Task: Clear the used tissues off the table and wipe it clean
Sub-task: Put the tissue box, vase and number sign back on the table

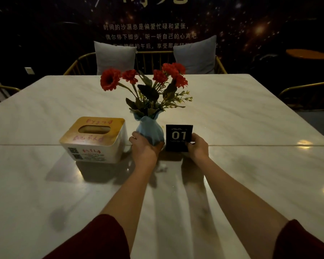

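At twelve o'clock on the table (251,109), my left hand (145,148) wraps the base of the blue vase (150,130), and my right hand (197,146) pinches the 01 sign (178,137) at the vase's three o'clock. A small white scrap, likely a used tissue (162,167), lies at its six o'clock, between my wrists. The flowers (144,79) look top-heavy, so with my grip this low I think the vase could tip toward the tissue box (94,139) at nine o'clock.

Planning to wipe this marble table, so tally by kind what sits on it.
White tissue box with wooden lid: 1
Blue vase of red flowers: 1
Black "01" table sign: 1
Small crumpled white scrap: 1
Total: 4
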